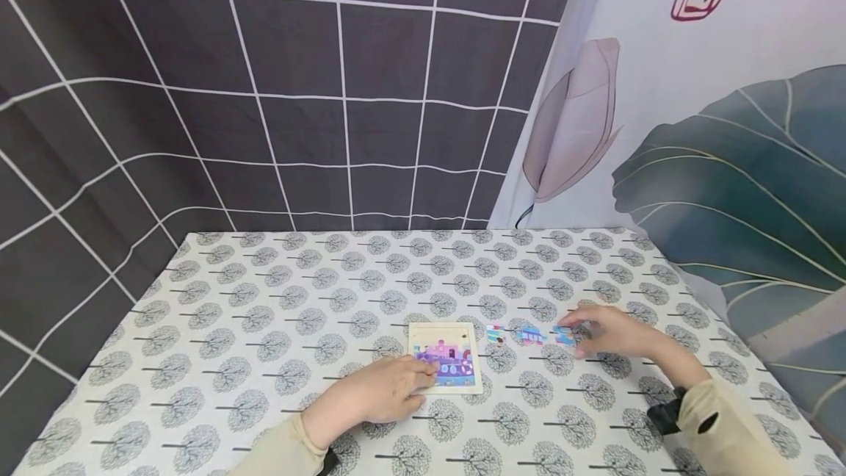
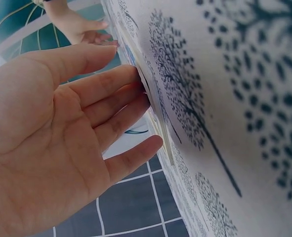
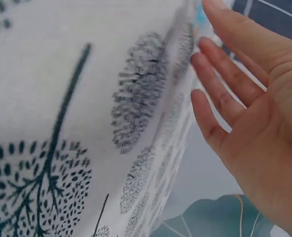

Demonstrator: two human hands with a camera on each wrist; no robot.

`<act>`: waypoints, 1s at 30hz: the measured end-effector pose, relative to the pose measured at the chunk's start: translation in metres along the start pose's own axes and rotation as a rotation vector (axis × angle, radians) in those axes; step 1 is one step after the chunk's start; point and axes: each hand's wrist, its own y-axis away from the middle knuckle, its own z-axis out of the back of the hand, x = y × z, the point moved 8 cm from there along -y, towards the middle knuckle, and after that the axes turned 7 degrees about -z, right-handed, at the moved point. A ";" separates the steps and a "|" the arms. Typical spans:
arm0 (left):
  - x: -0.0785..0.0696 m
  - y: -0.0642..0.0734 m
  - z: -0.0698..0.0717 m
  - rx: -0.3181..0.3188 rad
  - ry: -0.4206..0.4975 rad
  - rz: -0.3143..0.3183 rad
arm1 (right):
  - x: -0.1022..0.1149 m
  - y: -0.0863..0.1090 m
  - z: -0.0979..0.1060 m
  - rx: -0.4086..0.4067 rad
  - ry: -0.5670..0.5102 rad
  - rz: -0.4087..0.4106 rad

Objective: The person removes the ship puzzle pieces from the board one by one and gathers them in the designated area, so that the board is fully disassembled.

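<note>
A jigsaw puzzle in a cream tray (image 1: pixel 441 327) lies flat on the table, its picture pink, purple and blue. My left hand (image 1: pixel 390 390) reaches over the tray's left side, fingertips on the picture. In the left wrist view the left hand's fingers (image 2: pixel 111 84) are nearly straight, meeting the tray's edge. To the right of the tray lie loose puzzle pieces: a striped one (image 1: pixel 496 334), a blue-purple one (image 1: pixel 531 336) and a blue one (image 1: pixel 564 337). Beside the blue piece is my right hand (image 1: pixel 611 330), its relaxed fingers spread around the piece's right side.
A white tablecloth (image 1: pixel 277 336) printed with grey trees covers the table. Behind it hangs a dark curtain (image 1: pixel 284 42) with white grid lines. On the right is a pale curtain (image 1: pixel 648 123) with large leaf and flower prints.
</note>
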 end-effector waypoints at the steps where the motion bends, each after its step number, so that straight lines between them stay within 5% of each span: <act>1: 0.000 0.000 0.000 0.001 0.000 0.000 | 0.002 0.002 0.003 -0.021 0.000 0.014; 8: 0.000 0.000 -0.002 -0.007 -0.008 -0.017 | 0.022 0.005 0.018 -0.240 -0.041 0.066; 14: 0.002 0.006 -0.004 -0.002 0.008 0.008 | 0.042 0.000 0.013 -0.294 -0.189 0.057; 19: 0.001 0.006 -0.004 -0.007 -0.001 0.012 | 0.052 -0.007 0.007 -0.286 -0.277 0.020; 30: 0.000 0.006 -0.005 0.004 -0.019 0.008 | 0.076 -0.027 -0.011 -0.220 -0.385 0.080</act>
